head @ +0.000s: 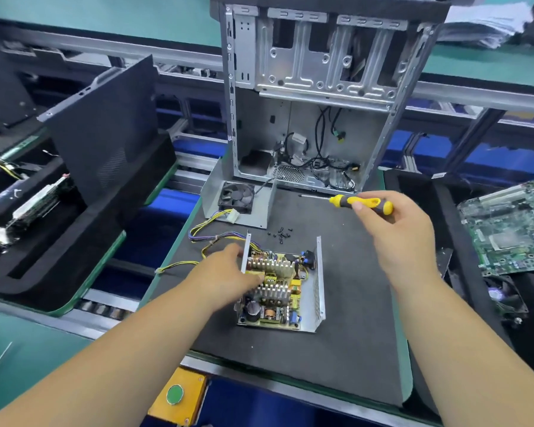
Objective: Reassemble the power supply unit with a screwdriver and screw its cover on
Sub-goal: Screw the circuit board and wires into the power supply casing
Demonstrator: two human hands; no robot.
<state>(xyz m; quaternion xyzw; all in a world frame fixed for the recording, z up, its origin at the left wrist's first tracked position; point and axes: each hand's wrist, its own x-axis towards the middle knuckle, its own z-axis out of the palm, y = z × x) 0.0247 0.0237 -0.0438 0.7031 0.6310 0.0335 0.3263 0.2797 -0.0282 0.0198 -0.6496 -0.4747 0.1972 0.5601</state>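
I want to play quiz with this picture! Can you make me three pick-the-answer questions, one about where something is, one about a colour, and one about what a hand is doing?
1. Where do the loose screws lie?
A. on the dark mat
B. inside the computer case
C. on the green board

2. What colour is the screwdriver handle?
A. red
B. yellow and grey
C. blue

3. What is the right hand doing?
A. resting flat
B. holding the screwdriver
C. pressing the green button

Answers: 1 A, they sit on the mat beside the fan cover; 2 B, its handle shows both; 3 B, its fingers wrap round the handle.

A dark foam mat (346, 318) carries the open power supply (285, 288), its fan cover (238, 201), loose screws (281, 234) and a computer case (315, 97).
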